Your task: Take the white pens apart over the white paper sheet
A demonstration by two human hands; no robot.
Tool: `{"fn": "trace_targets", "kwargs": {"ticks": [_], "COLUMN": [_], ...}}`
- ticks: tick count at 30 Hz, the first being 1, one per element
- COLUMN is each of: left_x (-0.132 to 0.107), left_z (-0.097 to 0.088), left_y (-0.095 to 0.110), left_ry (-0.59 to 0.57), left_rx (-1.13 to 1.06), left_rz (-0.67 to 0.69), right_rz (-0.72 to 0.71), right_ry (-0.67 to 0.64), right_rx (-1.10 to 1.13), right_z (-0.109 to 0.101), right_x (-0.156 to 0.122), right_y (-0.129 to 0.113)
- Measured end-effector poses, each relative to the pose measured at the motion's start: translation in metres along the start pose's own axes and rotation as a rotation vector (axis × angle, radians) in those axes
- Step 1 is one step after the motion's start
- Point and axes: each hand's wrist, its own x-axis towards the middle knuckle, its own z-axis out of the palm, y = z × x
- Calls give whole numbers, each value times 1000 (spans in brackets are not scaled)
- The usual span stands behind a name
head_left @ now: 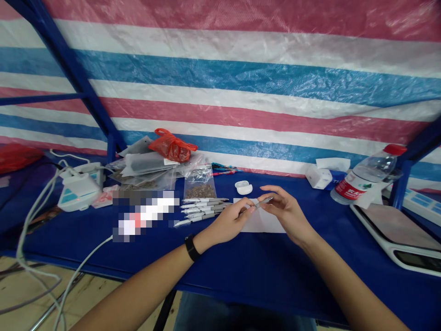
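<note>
Head view: slim grey pen [264, 201] held over a sheet of white paper [263, 224], its middle and left end mostly covered by fingers; whether whole or only part of one, cannot tell. Left hand [231, 223] pinches its left end; right hand [287, 214] has thumb and fingers closed on the other, the two hands nearly meeting. Left hand overlaps the ends of a row of pens [202, 209]. Pixelated patch masks something farther left; scale [399, 225] cut off by the right border. Blue surface [237, 271] shows between the forearms down to its near edge; small white case [244, 187] just beyond the paper. Pen's long axis runs crosswise, right end slanting slightly away; which end writes, too small to tell.
</note>
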Motion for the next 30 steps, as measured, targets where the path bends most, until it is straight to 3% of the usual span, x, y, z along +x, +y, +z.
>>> {"fn": "trace_targets", "kwargs": {"ticks": [8, 30], "left_x": [0, 0], "left_z": [-1, -4], "left_y": [-2, -3], "left_ry": [-72, -19], "left_rx": [-38, -36], "left_rz": [17, -16], "right_rz": [15, 6], "right_ry": [9, 185], "right_rx": [94, 234], "right_z": [-4, -27], "right_x": [1, 13], "right_y": [-3, -2]}}
